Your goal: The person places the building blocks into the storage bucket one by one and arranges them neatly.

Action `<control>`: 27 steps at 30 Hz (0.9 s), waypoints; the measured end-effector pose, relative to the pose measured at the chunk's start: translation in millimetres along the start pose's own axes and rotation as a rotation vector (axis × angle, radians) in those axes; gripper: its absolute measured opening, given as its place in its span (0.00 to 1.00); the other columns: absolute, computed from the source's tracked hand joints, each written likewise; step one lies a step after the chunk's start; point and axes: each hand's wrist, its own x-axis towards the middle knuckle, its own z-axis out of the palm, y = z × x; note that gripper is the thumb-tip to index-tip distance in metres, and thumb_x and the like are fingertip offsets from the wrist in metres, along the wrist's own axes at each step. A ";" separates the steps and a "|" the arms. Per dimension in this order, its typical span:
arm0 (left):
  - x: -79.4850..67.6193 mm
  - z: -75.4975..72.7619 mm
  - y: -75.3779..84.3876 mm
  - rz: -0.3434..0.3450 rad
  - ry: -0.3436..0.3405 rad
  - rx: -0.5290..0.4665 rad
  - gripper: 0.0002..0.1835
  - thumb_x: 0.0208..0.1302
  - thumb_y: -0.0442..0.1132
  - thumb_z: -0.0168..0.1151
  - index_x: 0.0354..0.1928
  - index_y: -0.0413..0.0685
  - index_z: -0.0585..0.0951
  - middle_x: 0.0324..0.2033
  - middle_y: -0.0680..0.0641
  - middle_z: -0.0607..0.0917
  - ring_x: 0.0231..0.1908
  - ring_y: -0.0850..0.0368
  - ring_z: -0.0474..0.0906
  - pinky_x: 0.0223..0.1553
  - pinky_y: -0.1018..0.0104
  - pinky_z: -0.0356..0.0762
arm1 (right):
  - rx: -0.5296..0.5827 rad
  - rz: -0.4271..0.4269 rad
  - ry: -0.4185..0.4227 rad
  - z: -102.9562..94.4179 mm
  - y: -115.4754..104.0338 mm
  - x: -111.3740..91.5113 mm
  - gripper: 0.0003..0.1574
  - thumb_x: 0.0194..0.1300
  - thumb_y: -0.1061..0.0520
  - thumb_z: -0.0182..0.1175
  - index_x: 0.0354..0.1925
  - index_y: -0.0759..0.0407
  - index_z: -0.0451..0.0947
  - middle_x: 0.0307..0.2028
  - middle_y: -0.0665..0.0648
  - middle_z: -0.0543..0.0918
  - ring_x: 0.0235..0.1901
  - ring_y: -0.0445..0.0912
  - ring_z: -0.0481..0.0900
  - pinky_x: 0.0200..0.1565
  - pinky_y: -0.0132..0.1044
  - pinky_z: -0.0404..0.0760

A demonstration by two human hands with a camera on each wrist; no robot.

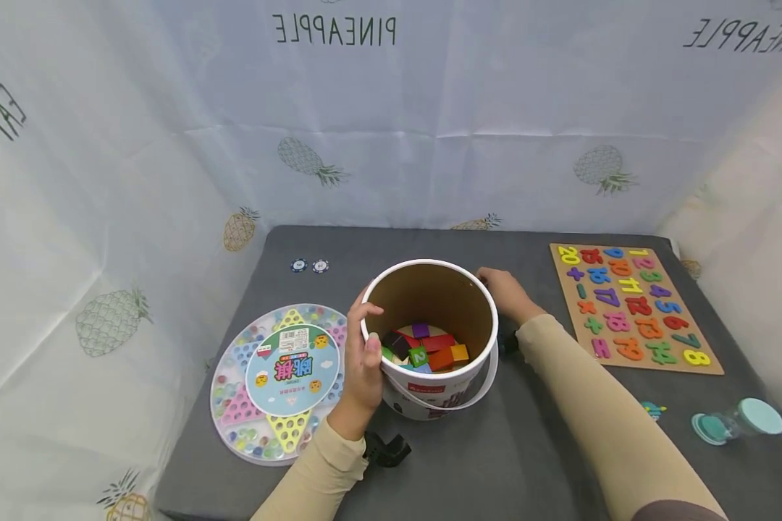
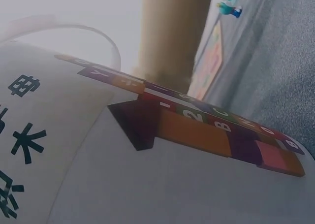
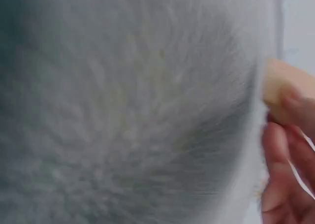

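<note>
A white bucket (image 1: 412, 405) stands tilted toward me at the middle of the dark table, with coloured wooden blocks (image 1: 439, 344) at its bottom. My left hand (image 1: 363, 369) grips the bucket's left rim, fingertips bent over the edge. At the far right side of the bucket is my right hand (image 1: 505, 293), its fingertips partly hidden by the rim. In the right wrist view its fingers (image 3: 280, 150) pinch a pale wooden block (image 3: 275, 83) close by the blurred bucket wall. Printed blocks and lettering cover the bucket's side (image 2: 123, 179) in the left wrist view.
Left of the bucket lies a round Chinese checkers set (image 1: 234, 441), with two poker chips (image 1: 309, 266) behind it. A number puzzle board (image 1: 687, 362) lies at right. Nearer me are a small colourful toy (image 1: 653, 410) and a clear container with mint-green ends (image 1: 760, 417). Patterned curtains (image 1: 430, 181) enclose the table.
</note>
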 end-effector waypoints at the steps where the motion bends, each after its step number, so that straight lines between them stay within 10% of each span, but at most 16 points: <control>1: 0.8 -1.0 -1.1 0.000 0.000 0.002 0.28 0.67 0.58 0.40 0.52 0.40 0.66 0.68 0.43 0.61 0.67 0.44 0.57 0.63 0.44 0.53 | 0.040 -0.002 0.050 -4.6 -7.6 -4.5 0.09 0.63 0.62 0.61 0.44 0.61 0.75 0.41 0.61 0.82 0.41 0.55 0.80 0.42 0.50 0.78; 7: 4.2 -4.9 -3.8 0.003 -0.003 0.010 0.29 0.67 0.59 0.40 0.52 0.39 0.66 0.69 0.44 0.61 0.67 0.45 0.55 0.63 0.43 0.51 | 0.232 -0.091 0.393 -62.0 -95.3 -49.3 0.24 0.60 0.46 0.64 0.52 0.54 0.76 0.41 0.54 0.80 0.34 0.48 0.74 0.32 0.37 0.74; 12: 7.0 -4.5 -5.6 0.002 -0.011 0.002 0.26 0.67 0.56 0.40 0.53 0.40 0.66 0.69 0.43 0.61 0.68 0.45 0.55 0.64 0.46 0.51 | 0.011 -0.378 0.312 -71.7 -152.1 -89.7 0.15 0.59 0.52 0.67 0.46 0.50 0.82 0.37 0.48 0.80 0.35 0.44 0.70 0.33 0.38 0.68; 16: 9.0 -4.0 -8.1 0.003 -0.010 0.003 0.24 0.66 0.51 0.40 0.53 0.40 0.66 0.68 0.43 0.61 0.67 0.44 0.57 0.64 0.48 0.53 | -0.041 -0.507 0.276 -59.6 -151.7 -98.3 0.11 0.61 0.57 0.64 0.43 0.49 0.84 0.42 0.45 0.82 0.46 0.44 0.71 0.45 0.43 0.69; 21: 11.0 -13.2 -5.0 -0.046 -0.082 0.036 0.26 0.67 0.55 0.40 0.57 0.44 0.66 0.70 0.46 0.58 0.68 0.46 0.55 0.62 0.41 0.52 | 0.072 -0.435 0.500 -58.6 -124.0 -115.4 0.08 0.63 0.60 0.62 0.42 0.53 0.83 0.46 0.47 0.80 0.51 0.45 0.72 0.52 0.44 0.69; 27: 24.5 -63.7 7.9 -0.089 -0.373 0.558 0.42 0.64 0.73 0.29 0.74 0.59 0.52 0.73 0.54 0.53 0.71 0.49 0.47 0.64 0.36 0.45 | -0.145 -0.160 0.420 -60.1 -81.6 -144.0 0.13 0.63 0.55 0.63 0.47 0.53 0.80 0.47 0.54 0.79 0.51 0.53 0.72 0.55 0.55 0.64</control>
